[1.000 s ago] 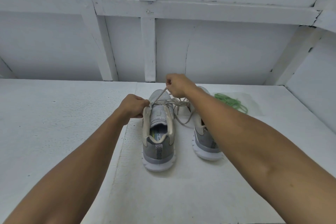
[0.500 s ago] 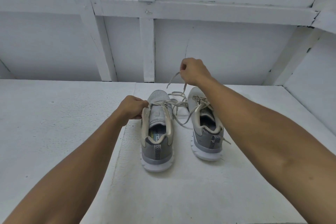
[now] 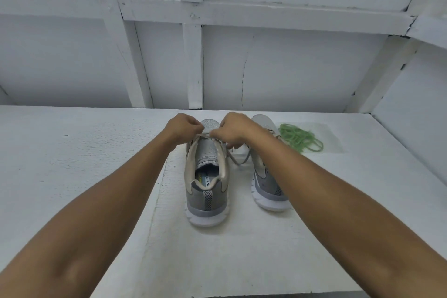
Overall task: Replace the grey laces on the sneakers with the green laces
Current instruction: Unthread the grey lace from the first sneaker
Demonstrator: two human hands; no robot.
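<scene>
Two grey sneakers stand heel toward me on a white surface. The left sneaker (image 3: 207, 184) has its grey lace (image 3: 238, 161) loosened, with a loop hanging between the shoes. My left hand (image 3: 183, 127) pinches the lace at the sneaker's left eyelet row. My right hand (image 3: 233, 129) pinches the lace just beside it, over the tongue. The right sneaker (image 3: 266, 186) is partly hidden behind my right forearm. A bundle of green laces (image 3: 300, 136) lies to the right of the shoes.
The shoes stand on a white foam board (image 3: 242, 249) laid on a white table. A clear plastic bag (image 3: 331, 135) lies under the green laces. White walls with wooden framing (image 3: 192, 65) close off the back and right.
My right hand, raised high with the lace half a second ago, has come down to the left sneaker's eyelets beside my left hand. The left hand shifted slightly up the shoe.
</scene>
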